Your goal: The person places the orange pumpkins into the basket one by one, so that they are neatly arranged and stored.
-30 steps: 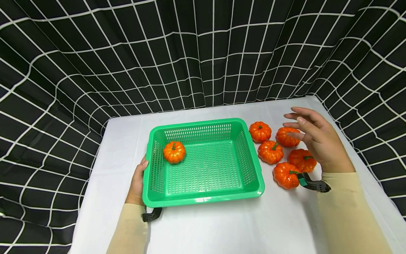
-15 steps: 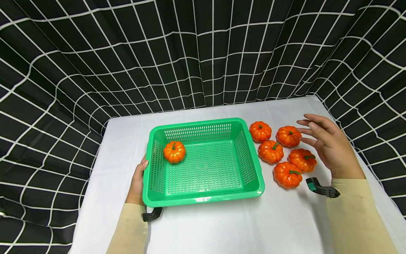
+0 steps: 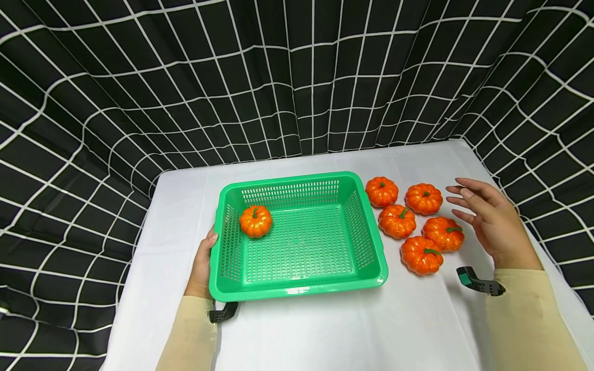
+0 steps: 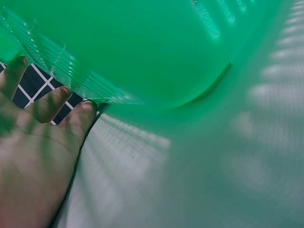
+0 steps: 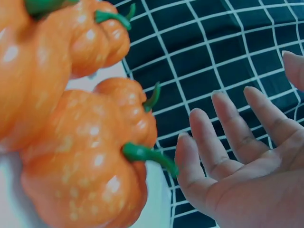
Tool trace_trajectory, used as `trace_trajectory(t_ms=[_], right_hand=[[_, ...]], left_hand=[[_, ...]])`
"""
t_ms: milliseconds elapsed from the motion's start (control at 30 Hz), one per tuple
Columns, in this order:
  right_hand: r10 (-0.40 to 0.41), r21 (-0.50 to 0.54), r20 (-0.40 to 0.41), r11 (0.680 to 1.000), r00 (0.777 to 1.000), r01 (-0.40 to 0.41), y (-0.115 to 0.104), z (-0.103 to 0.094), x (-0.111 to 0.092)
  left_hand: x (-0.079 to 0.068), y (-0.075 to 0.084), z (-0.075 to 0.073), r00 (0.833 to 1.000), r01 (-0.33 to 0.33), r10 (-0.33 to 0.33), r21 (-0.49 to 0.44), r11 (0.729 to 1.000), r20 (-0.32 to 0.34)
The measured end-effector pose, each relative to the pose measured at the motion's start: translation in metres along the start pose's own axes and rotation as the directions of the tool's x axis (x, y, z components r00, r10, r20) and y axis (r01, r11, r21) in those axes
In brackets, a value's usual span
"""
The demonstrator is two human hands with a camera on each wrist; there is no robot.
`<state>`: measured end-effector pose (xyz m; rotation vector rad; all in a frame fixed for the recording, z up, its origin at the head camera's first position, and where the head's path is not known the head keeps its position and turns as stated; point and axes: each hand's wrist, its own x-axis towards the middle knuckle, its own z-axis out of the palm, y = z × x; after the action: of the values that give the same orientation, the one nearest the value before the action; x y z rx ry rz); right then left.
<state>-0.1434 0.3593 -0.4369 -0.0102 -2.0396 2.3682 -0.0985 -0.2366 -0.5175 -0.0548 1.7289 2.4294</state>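
Note:
A green plastic basket (image 3: 297, 292) with slotted sides stands on the table. One small orange pumpkin (image 3: 256, 221) with a green stem sits inside it at the left. My left hand (image 3: 202, 265) holds the basket's left side, thumb at the rim; in the left wrist view its fingers (image 4: 50, 102) reach the wall below. Several similar orange pumpkins (image 3: 423, 255) are grouped right of the basket. Beside them on the right, my right hand (image 3: 494, 221) hovers with loosely bent fingers and an uncovered palm. Nothing is in it. The right wrist view shows pumpkins (image 5: 85, 166) left of the fingers.
White cloth covers the table (image 3: 306, 335). Black curtains (image 3: 297, 77) with a white grid enclose the back and both sides. Each wrist carries a small black device, one of them a mount (image 3: 480, 282) on the right wrist.
My right hand has drawn back to the right and nearer me, away from above the pumpkins, and the far-right pumpkin is now uncovered. The left hand and basket stay put.

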Motion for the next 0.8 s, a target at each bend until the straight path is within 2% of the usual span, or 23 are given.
trace_trajectory(t_ms=[300, 633, 800], right_hand=[[0.033, 0.041, -0.015, 0.999, 0.999, -0.032, 0.019, -0.016, -0.007], [0.146, -0.005, -0.044, 0.989, 0.988, -0.147, 0.04, -0.028, -0.013], [0.141, -0.012, -0.051, 0.99, 0.989, -0.142, 0.049, -0.027, -0.016]], left_hand=[[0.001, -0.001, -0.001, 1.0, 0.007, -0.007, 0.012, 1.0, 0.001], [0.0, 0.0, 0.0, 1.0, 0.007, -0.007, 0.022, 1.0, -0.008], [0.0, -0.001, 0.0, 1.0, 0.011, -0.011, 0.019, 1.0, -0.005]])
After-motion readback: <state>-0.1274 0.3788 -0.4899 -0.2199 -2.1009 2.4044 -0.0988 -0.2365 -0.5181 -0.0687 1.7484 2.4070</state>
